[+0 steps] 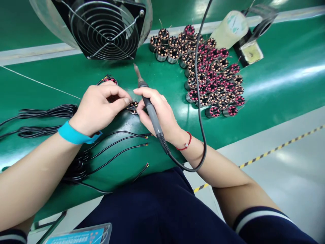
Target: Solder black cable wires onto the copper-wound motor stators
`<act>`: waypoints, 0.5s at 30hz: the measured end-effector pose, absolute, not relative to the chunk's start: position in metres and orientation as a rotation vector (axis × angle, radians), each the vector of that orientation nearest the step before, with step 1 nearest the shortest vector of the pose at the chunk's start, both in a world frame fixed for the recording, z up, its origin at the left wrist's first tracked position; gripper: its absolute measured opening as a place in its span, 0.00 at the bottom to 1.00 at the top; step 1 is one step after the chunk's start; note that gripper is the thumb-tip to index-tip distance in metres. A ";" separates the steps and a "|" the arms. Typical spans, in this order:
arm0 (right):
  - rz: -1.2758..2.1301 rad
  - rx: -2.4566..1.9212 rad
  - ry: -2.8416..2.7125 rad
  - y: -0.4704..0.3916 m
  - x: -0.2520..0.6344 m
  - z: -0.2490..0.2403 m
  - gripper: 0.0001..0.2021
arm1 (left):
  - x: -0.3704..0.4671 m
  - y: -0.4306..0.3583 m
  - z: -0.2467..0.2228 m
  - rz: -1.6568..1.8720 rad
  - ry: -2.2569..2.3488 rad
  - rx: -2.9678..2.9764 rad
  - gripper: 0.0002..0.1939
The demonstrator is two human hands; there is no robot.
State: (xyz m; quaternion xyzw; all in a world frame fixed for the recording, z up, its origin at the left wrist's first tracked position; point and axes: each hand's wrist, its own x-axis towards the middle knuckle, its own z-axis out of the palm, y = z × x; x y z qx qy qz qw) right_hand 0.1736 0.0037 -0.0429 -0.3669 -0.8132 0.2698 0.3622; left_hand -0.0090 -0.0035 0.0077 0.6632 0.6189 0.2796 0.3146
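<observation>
My right hand [158, 112] is closed around a grey-handled soldering iron [152, 115], its tip pointing up and away from me towards the fan. The fingertips of that hand also reach a small wound motor stator [133, 107] with copper-coloured coils, standing on the green table. On the stator's other side is my left hand [104, 105], thumb and forefinger pinched together at its upper edge. What the pinch holds is too small to make out. Just beyond my left hand sits another stator [110, 80] with red coils, partly hidden by the hand.
A black fan [105, 32] stands at the back. Many stators [210, 74] are grouped on the right, with the iron's cord [196, 67] crossing in front. A tape roll [230, 28] and a soldering stand [250, 52] lie beyond. Black cables [78, 166] lie at the left and front.
</observation>
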 end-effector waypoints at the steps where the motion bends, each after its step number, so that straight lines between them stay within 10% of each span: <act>1: 0.743 -0.933 -2.068 0.004 0.174 -0.042 0.20 | -0.010 -0.004 0.008 0.741 1.610 1.813 0.06; 15: 1.073 -0.855 -1.794 0.007 0.172 -0.035 0.21 | -0.013 -0.007 0.006 0.634 1.271 2.359 0.06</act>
